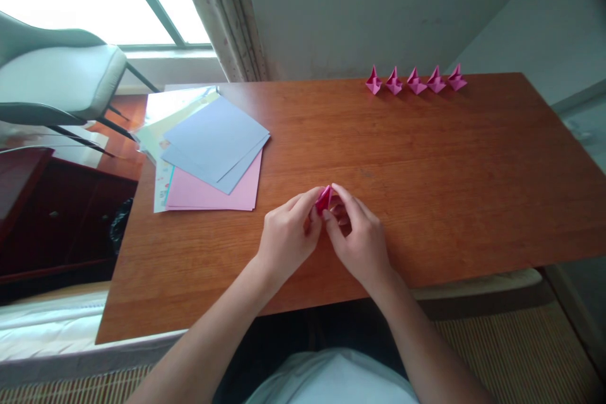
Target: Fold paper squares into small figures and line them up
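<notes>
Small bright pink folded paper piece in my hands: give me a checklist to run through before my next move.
1. Small bright pink folded paper piece held at the fingertips, left hand and right hand either side: ok.
2. Its creases sharp: cannot tell; too small and partly covered.
3. Five pink folded paper figures lined up near the brown wooden table's far edge: ok.
4. Flat pale blue paper sheets squared up: not ok; fanned askew over pink paper sheets.
5. Those sheets apart from both hands: ok.
</notes>
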`<state>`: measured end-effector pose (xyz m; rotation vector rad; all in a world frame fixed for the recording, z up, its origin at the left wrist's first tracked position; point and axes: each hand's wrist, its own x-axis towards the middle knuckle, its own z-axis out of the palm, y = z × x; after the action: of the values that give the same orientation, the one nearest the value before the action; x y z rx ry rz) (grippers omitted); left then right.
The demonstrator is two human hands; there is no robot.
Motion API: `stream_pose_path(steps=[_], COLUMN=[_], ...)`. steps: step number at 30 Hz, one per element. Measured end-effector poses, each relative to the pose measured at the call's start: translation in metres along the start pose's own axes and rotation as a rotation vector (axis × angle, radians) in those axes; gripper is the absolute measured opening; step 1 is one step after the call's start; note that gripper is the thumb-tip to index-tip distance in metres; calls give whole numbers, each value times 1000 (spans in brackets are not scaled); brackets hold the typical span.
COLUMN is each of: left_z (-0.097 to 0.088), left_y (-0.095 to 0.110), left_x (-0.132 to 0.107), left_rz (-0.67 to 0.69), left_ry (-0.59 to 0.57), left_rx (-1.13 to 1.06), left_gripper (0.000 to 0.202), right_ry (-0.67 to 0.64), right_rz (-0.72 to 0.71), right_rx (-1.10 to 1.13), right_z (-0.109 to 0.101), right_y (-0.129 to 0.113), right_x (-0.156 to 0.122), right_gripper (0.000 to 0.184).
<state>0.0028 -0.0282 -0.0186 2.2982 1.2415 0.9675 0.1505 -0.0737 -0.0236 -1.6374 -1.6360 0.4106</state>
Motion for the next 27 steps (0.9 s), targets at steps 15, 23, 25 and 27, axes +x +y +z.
stream_pose_path(steps=[15, 23, 25, 27], left_z=[-5, -5, -5, -6], left_y=[-3, 1, 0, 0], left_x=[4, 5, 6, 7], left_rz=[-235, -407, -438, -468], left_ry=[-120, -100, -107, -122], left_rx=[-362, -786, -844, -887], left_gripper=[45, 37, 35, 34], right_ry=[131, 135, 119, 106], right_rz=[-82, -41, -27, -24], right_rx=[-24, 83, 103, 112], right_z=[2, -5, -7, -9], right_y=[-10, -9, -8, -7], right_x=[-1, -1, -1, -1], right_gripper=[31, 30, 29, 29])
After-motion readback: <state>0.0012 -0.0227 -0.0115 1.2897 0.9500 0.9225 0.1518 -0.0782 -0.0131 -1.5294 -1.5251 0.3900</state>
